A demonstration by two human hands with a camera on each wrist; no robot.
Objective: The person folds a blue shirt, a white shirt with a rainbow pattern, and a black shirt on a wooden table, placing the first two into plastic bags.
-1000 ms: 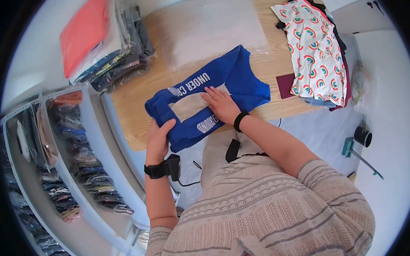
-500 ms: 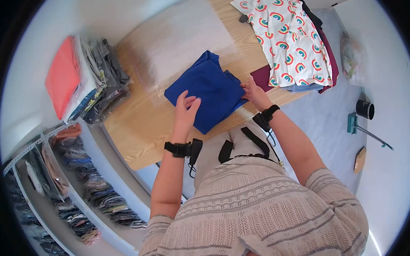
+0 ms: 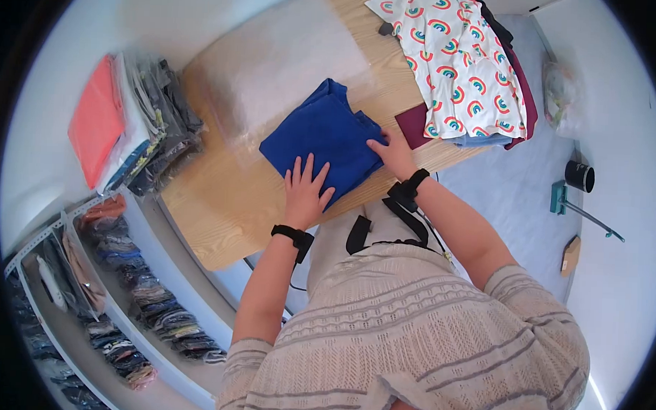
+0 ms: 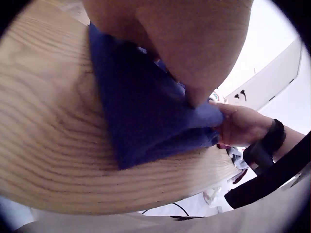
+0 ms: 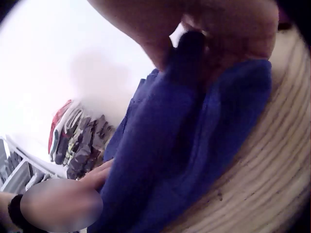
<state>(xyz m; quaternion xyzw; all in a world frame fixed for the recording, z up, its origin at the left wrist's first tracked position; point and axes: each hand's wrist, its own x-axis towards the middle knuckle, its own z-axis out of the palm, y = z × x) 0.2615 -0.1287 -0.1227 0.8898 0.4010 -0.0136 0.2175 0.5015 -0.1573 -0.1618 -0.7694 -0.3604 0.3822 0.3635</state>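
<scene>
A folded blue top (image 3: 316, 136) lies on the wooden table (image 3: 219, 223), its plain side up. My left hand (image 3: 306, 193) rests on its near left part with the fingers straight and spread. At the right edge, my right hand (image 3: 397, 155) pinches the cloth, thumb on top and the other fingers underneath. In the right wrist view, a thick fold of the blue top (image 5: 160, 126) stands up between that thumb and fingers.
A clear plastic bag (image 3: 290, 59) lies flat behind the top. To the right is a pile with a rainbow-print shirt (image 3: 470, 72) and a maroon piece (image 3: 412, 126). Bagged clothes (image 3: 99, 125) stand at the left, above shelves (image 3: 159, 271) of packed garments.
The blue top has gone from lettering up to folded over, plain side up. My left hand has come down flat onto it, and my right hand has moved to its right edge.
</scene>
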